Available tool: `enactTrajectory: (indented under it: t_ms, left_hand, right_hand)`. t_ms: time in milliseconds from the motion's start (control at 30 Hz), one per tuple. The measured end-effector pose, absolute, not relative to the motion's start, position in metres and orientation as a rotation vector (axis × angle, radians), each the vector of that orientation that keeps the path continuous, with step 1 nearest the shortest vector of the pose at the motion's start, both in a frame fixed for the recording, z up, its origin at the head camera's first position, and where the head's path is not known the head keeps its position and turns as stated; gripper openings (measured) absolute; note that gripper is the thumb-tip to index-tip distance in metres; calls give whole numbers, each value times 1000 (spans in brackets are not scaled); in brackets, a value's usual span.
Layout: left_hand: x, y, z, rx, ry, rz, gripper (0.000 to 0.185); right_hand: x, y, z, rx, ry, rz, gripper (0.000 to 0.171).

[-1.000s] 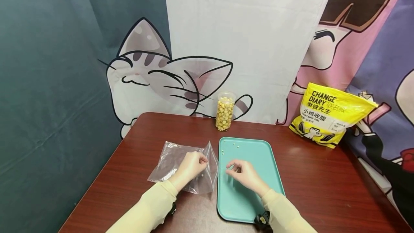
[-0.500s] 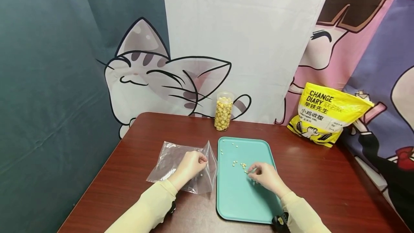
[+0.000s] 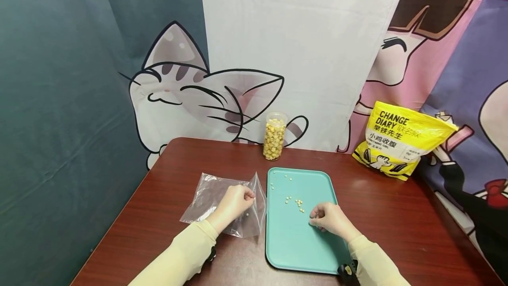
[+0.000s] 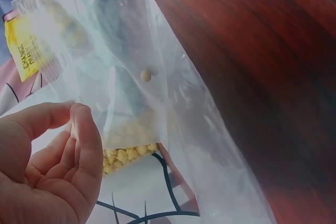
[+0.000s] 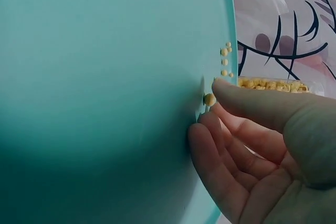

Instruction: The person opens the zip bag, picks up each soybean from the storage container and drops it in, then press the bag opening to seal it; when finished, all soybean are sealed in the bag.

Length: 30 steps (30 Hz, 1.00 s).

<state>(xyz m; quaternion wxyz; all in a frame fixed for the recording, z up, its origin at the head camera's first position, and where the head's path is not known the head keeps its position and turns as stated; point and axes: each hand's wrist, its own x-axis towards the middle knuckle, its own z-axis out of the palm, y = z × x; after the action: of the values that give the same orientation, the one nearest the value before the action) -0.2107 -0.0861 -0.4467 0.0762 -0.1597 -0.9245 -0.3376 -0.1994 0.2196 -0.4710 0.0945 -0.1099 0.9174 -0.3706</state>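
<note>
In the head view my left hand [image 3: 234, 202] pinches the edge of a clear plastic zip bag [image 3: 214, 191] that lies on the table, its mouth side raised beside the tray. A single soybean [image 4: 146, 75] shows through the bag's film in the left wrist view. My right hand [image 3: 331, 220] is low over the turquoise tray [image 3: 293, 250], thumb and fingertips at a soybean [image 5: 210, 99] close to the tray surface. Several more soybeans [image 3: 299, 203] lie scattered on the tray, just left of that hand and toward its far left corner.
Behind the tray stands a clear jar [image 3: 274, 140] filled with yellow popcorn-like pieces. A yellow snack bag [image 3: 401, 140] leans at the back right, against the printed cloth backdrop [image 3: 305, 56]. All of it rests on a reddish-brown wooden table [image 3: 381, 228].
My right hand has moved rightward from beside the bag's mouth to the beans on the tray, then slightly lower and nearer. The left hand has kept its pinch on the bag.
</note>
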Motion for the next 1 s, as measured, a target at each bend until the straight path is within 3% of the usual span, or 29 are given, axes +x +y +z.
enactTrajectory:
  t_ms: [1000]
  left_hand:
    - [-210,-86,-448,-494,-2760,-991,9]
  right_hand:
    - [-204,197,-463,-446,2878,-1023,8]
